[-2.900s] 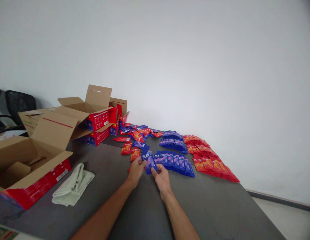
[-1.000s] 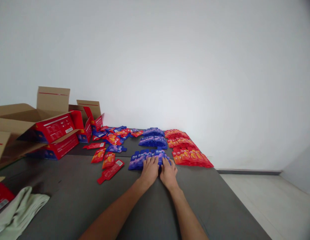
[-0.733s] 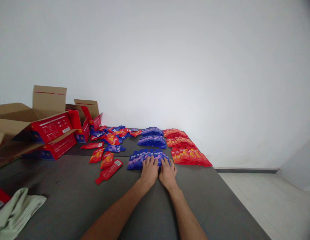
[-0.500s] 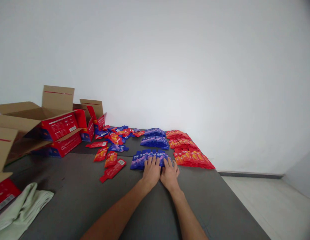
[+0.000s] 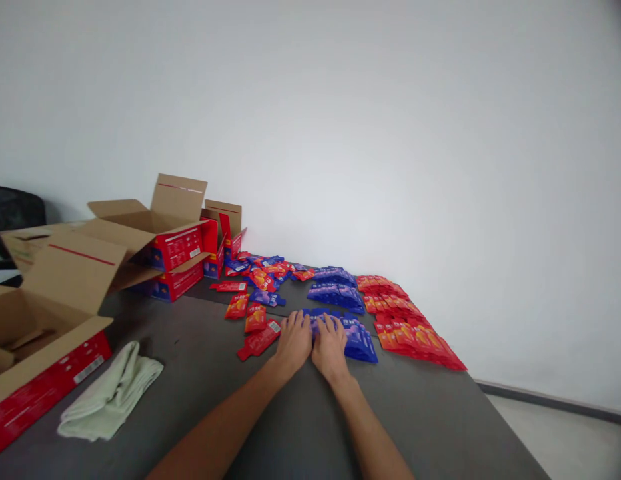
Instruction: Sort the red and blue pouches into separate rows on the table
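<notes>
Now the left hand (image 5: 293,341) and right hand (image 5: 330,345) are laid flat, fingers spread, on the near row of blue packets (image 5: 360,343) on the tabletop (image 5: 200,353), seemingly so the overlapped row is held even.

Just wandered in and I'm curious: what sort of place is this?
Likely a packing or sorting room: opened cardboard cartons, blue sachets and red sachets laid in rows on a grey table.

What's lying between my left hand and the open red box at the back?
A few loose red sachets lie scattered on the grey table between the left hand and the red box, as the head view shows.
</notes>
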`<state>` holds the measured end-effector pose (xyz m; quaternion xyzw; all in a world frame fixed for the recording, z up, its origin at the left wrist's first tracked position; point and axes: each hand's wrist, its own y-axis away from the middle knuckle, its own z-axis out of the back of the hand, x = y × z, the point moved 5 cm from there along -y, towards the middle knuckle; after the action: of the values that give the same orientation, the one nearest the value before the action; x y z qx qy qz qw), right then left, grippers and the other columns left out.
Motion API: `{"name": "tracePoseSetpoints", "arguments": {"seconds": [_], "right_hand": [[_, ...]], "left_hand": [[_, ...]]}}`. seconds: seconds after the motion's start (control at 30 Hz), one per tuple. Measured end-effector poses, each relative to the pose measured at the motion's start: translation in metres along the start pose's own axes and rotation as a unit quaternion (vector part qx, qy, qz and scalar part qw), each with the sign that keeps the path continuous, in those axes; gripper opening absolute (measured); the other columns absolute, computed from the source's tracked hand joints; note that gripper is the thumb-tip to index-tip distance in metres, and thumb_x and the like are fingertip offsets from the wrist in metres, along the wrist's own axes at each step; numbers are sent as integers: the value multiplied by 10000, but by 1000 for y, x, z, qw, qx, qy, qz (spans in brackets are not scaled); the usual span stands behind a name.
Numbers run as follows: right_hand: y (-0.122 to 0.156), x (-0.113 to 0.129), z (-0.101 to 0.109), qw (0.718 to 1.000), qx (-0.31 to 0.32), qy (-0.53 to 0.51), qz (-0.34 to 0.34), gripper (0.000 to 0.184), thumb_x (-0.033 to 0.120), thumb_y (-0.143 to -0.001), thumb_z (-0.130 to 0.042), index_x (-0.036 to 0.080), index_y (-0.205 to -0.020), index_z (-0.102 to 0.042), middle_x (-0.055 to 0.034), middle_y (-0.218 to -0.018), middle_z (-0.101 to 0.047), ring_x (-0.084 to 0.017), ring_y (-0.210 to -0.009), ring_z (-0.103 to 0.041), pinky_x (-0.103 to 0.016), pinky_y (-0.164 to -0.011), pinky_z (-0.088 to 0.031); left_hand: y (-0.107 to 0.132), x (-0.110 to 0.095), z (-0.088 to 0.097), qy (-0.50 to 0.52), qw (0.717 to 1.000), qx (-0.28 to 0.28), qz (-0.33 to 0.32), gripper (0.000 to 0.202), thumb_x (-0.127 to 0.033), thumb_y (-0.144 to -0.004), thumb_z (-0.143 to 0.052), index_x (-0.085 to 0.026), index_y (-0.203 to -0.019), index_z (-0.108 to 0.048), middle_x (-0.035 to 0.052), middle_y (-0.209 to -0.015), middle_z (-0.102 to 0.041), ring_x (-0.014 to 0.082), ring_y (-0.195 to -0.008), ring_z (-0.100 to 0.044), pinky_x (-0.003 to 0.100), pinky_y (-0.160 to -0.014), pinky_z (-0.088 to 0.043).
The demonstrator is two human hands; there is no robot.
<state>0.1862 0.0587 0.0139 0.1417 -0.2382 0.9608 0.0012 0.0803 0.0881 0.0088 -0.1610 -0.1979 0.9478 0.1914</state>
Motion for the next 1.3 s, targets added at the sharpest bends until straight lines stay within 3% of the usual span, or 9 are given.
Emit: {"name": "tracePoseSetpoints", "arguments": {"seconds": [0.13, 0.3, 0.47, 0.7, 0.83, 0.93, 1.07, 1.17, 1.3], "right_hand": [[-19, 41, -25, 999, 20, -22, 25, 451, 197, -882, -429, 192, -1316, -555, -79, -1442, -447, -284, -1351, -296, -410, -1077, -254], [-43, 75, -60, 996, 36, -45, 68, 452, 180, -865, -447, 141, -1301, -559, -102, -1413, -474, -269, -1330, -328, -381, -1081, -267], [-69, 94, -98, 993, 80, -45, 70, 538, 111, -793, -486, 116, -1330, -522, -134, -1402, -478, -260, -1279, -406, -357, -1054, -310], [-94, 107, -134, 989, 137, -36, 46, 620, 114, -741, -520, 147, -1358, -475, -137, -1418, -454, -274, -1265, -424, -368, -995, -365], [-100, 107, -148, 988, 149, -35, 31, 629, 164, -727, -555, 158, -1351, -470, -145, -1424, -444, -297, -1276, -403, -405, -964, -388], [-102, 107, -154, 987, 151, -40, 26, 637, 143, -696, -560, 154, -1330, -487, -148, -1403, -465, -302, -1278, -397, -418, -963, -390], [-102, 107, -155, 987, 147, -53, 29, 645, 129, -683, -552, 152, -1325, -489, -146, -1378, -489, -288, -1286, -390, -414, -977, -386], [-101, 107, -151, 988, 135, -62, 29, 639, 147, -704, -540, 149, -1340, -475, -145, -1406, -460, -285, -1309, -369, -409, -994, -382], [-99, 104, -143, 989, 94, -110, 16, 628, 127, -736, -497, 120, -1364, -463, -159, -1449, -405, -293, -1315, -386, -406, -1032, -368]], "left_hand": [[-2, 49, 8, -19, 999, -3, 26, 417, -257, -917, -421, -158, -1310, -518, 160, -1395, -488, 310, -1304, -377, 488, -1050, -304], [-8, 106, 3, -46, 997, 4, 53, 426, -262, -911, -435, -163, -1318, -513, 152, -1400, -487, 311, -1323, -363, 506, -1068, -284], [-28, 150, -4, -43, 997, 7, 59, 418, -208, -927, -375, -156, -1320, -506, 144, -1405, -485, 284, -1323, -372, 473, -1072, -292], [-68, 194, -26, -3, 993, 80, 81, 534, -170, -867, -431, -164, -1400, -439, 131, -1477, -415, 297, -1377, -302, 491, -1115, -224], [-81, 203, -39, 2, 987, 122, 105, 594, -193, -828, -479, -208, -1420, -426, 110, -1495, -398, 337, -1389, -272, 549, -1095, -213], [-84, 202, -40, -7, 987, 125, 102, 534, -224, -843, -487, -222, -1377, -483, 129, -1421, -487, 346, -1315, -371, 543, -1046, -271], [-84, 195, -34, -33, 989, 115, 83, 325, -260, -902, -446, -201, -1139, -660, 162, -1229, -612, 337, -1169, -474, 517, -983, -312], [-82, 187, -25, -52, 991, 105, 63, 286, -241, -921, -430, -188, -975, -706, 164, -1116, -652, 331, -1135, -478, 509, -978, -289], [-79, 172, -9, -64, 994, 82, 45, 310, -247, -951, -381, -198, -981, -686, 140, -1081, -667, 292, -1101, -493, 476, -984, -269]]}}
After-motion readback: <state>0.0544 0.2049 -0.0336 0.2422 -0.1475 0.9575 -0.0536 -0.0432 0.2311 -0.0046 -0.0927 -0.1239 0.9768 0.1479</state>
